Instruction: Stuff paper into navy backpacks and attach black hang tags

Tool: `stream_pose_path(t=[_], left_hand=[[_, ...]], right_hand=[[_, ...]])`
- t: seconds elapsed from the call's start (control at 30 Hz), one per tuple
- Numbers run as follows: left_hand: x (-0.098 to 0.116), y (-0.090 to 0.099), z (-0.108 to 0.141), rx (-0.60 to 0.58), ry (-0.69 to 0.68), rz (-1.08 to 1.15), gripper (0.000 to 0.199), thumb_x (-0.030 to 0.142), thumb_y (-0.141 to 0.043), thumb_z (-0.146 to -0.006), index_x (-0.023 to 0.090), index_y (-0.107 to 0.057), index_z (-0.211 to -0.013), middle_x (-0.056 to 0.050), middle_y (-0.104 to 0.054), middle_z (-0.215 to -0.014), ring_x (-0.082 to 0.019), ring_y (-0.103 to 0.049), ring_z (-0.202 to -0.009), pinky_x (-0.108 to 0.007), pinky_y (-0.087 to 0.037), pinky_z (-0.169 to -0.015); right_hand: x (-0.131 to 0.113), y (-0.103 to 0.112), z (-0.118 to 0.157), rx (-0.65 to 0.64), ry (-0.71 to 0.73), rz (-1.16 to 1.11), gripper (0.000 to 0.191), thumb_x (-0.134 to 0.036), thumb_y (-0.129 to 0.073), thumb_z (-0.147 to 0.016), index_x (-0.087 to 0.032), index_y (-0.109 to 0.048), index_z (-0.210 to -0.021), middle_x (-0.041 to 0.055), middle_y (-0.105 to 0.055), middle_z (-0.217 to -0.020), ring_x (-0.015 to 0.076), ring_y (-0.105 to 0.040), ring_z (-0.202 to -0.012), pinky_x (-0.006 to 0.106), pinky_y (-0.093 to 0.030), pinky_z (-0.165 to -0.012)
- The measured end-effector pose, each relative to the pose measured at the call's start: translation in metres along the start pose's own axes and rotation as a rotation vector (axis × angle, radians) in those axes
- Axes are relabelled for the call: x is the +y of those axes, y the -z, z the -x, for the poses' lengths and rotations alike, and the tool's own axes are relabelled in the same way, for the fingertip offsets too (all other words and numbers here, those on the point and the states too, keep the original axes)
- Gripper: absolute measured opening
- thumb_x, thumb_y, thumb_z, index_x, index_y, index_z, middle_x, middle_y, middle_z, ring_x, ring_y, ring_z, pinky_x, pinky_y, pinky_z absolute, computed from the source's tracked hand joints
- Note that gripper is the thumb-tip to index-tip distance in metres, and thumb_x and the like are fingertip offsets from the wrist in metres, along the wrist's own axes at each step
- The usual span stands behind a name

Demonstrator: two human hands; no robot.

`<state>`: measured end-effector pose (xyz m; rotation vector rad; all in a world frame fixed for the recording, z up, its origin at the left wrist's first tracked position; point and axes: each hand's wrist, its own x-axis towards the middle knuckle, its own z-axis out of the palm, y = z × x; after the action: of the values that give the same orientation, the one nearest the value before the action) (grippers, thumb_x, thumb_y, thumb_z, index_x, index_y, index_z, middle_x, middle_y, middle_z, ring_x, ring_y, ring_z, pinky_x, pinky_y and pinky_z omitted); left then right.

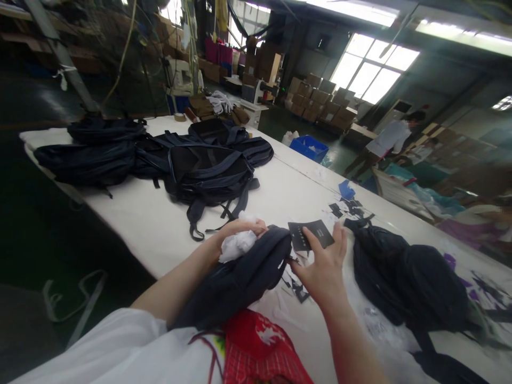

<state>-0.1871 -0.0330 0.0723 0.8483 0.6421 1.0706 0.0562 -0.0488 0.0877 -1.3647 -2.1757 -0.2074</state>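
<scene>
The dark bag (244,277) leans against the person's front at the surface (288,186); the left hand (242,227) clutches white paper (236,248) by it, the right hand (326,266) spreads over a black card (298,234). A slack grip could drop the paper; I can't make out the right thumb's contact

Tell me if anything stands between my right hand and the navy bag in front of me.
Nothing visible does. The right hand's thumb is right by the end of the navy bag, though contact is unclear. The black card lies beyond the thumb, off that path.
</scene>
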Motion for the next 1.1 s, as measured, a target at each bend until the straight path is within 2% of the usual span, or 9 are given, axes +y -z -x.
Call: stream_pose_path(t=[0.1, 0.23, 0.37, 0.47, 0.57, 0.73, 0.87, 0.97, 1.1], left_hand=[[0.008, 0.012, -0.001, -0.122, 0.088, 0.065, 0.051, 0.044, -0.080, -0.059, 0.019, -0.037, -0.047, 0.001, -0.044, -0.050, -0.009, -0.042, -0.047, -0.022, -0.039, -0.045], [0.011, 0.019, 0.003, -0.123, 0.166, 0.103, 0.050, 0.036, -0.078, -0.064, 0.018, -0.034, -0.049, 0.001, -0.046, -0.054, -0.008, -0.040, -0.042, -0.021, -0.034, -0.038], [0.006, 0.021, 0.007, -0.105, 0.067, 0.221, 0.044, 0.035, -0.084, -0.059, 0.015, -0.045, -0.052, -0.002, -0.057, -0.071, -0.006, -0.046, -0.048, -0.019, -0.039, -0.042], [0.010, 0.022, 0.014, -0.131, 0.059, 0.228, 0.039, 0.033, -0.084, -0.060, 0.014, -0.050, -0.055, -0.002, -0.057, -0.069, -0.006, -0.047, -0.049, -0.018, -0.041, -0.044], [0.022, 0.014, 0.028, -0.223, 0.031, 0.177, 0.039, 0.041, -0.080, -0.064, 0.015, -0.052, -0.055, -0.001, -0.054, -0.057, -0.008, -0.046, -0.041, -0.020, -0.036, -0.036], [0.035, -0.015, 0.044, -0.224, -0.179, -0.236, 0.030, 0.047, -0.071, -0.077, 0.017, -0.075, -0.079, -0.012, -0.073, -0.081, -0.015, -0.059, -0.046, -0.025, -0.042, -0.040], [0.039, -0.031, 0.035, 0.060, -0.562, -0.630, 0.021, 0.031, -0.067, -0.083, 0.025, -0.076, -0.102, -0.011, -0.076, -0.096, -0.025, -0.071, -0.081, -0.035, -0.056, -0.071], [0.046, -0.041, 0.027, 0.174, -0.795, -0.886, 0.038, 0.023, -0.074, -0.076, 0.024, -0.072, -0.114, -0.011, -0.076, -0.100, -0.025, -0.071, -0.082, -0.034, -0.055, -0.078], [0.052, -0.057, 0.025, 0.147, -0.707, -1.052, 0.088, 0.032, -0.087, -0.058, 0.021, -0.052, -0.138, -0.010, -0.076, -0.100, -0.021, -0.070, -0.071, -0.028, -0.053, -0.071]], right_hand=[[0.002, -0.013, 0.005, 0.043, -0.028, -0.056, 0.044, -0.025, -0.072, -0.074, -0.025, -0.067, -0.118, 0.0076, 0.002, -0.161, 0.0470, -0.004, -0.144, 0.069, -0.029, -0.104], [0.014, -0.006, 0.003, 0.101, 0.044, -0.101, 0.028, -0.014, -0.059, -0.084, -0.027, -0.074, -0.104, 0.0021, -0.005, -0.162, 0.0427, -0.005, -0.146, 0.069, -0.026, -0.107], [0.032, 0.020, 0.000, 0.191, 0.147, -0.151, 0.014, -0.024, -0.063, -0.087, -0.025, -0.076, -0.093, 0.0073, -0.038, -0.152, 0.0381, -0.028, -0.142, 0.063, -0.033, -0.108], [0.044, 0.044, 0.000, 0.018, 0.195, -0.232, 0.015, -0.027, -0.062, -0.089, -0.026, -0.073, -0.099, 0.0078, -0.069, -0.116, 0.0257, -0.064, -0.109, 0.043, -0.053, -0.092], [0.042, 0.068, -0.005, -0.152, 0.279, -0.255, 0.016, -0.027, -0.060, -0.091, -0.028, -0.071, -0.102, 0.0033, -0.075, -0.096, 0.0182, -0.070, -0.086, 0.029, -0.056, -0.076], [0.006, 0.095, -0.020, -0.204, 0.509, -0.221, 0.015, -0.026, -0.055, -0.093, -0.026, -0.069, -0.099, 0.0022, -0.073, -0.081, 0.0152, -0.067, -0.074, 0.026, -0.049, -0.068], [-0.020, 0.095, -0.035, -0.302, 0.502, -0.146, 0.012, -0.024, -0.058, -0.091, -0.026, -0.070, -0.093, -0.0008, -0.067, -0.069, 0.0142, -0.062, -0.068, 0.027, -0.041, -0.066], [-0.026, 0.092, -0.044, -0.316, 0.397, -0.190, 0.012, -0.023, -0.059, -0.090, -0.026, -0.070, -0.091, -0.0011, -0.069, -0.073, 0.0135, -0.062, -0.070, 0.026, -0.040, -0.067], [-0.024, 0.091, -0.053, -0.334, 0.233, -0.330, 0.014, -0.024, -0.059, -0.090, -0.026, -0.073, -0.090, -0.0010, -0.072, -0.077, 0.0125, -0.064, -0.071, 0.023, -0.042, -0.067]])
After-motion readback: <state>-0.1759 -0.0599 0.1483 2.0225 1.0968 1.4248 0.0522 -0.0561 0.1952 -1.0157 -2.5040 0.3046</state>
